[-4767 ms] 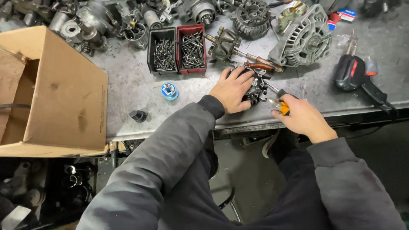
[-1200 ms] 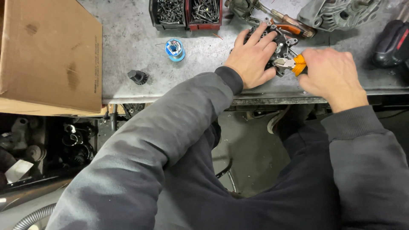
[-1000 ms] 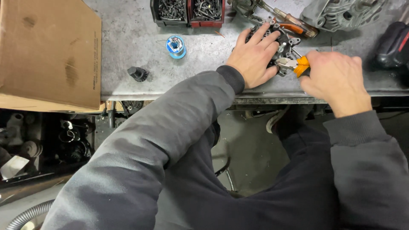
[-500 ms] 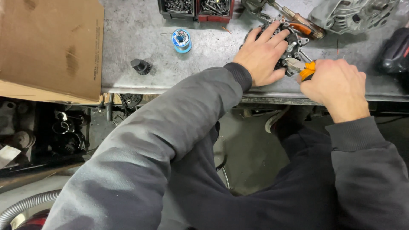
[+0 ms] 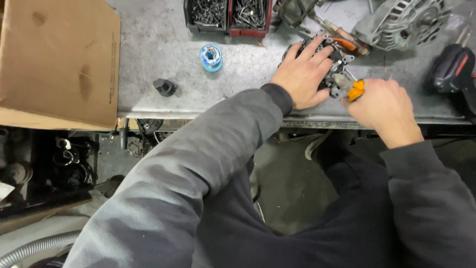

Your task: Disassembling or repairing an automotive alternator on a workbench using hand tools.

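left hand (image 5: 303, 74) spread flat on dark part (image 5: 337, 62), hiding most of it | right hand (image 5: 382, 101) fisted round pliers (image 5: 353, 88), only orange grip and jaws show | bench (image 5: 163, 49) edge

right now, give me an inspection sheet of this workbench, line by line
surface: grey metal bench top, scuffed and stained.
job's things: dark metal part lying on the bench under the left hand; orange-handled pliers in the right hand, tip at the part.
clutter: two bins of screws, blue spool, small black knob, alternator, black and red power tool, cardboard box at the left.
grippers: left hand spread flat on the part; right hand closed round the pliers.
cables: ribbed grey hose at the lower left.
surroundings: dark parts stored below the bench; floor in shadow.
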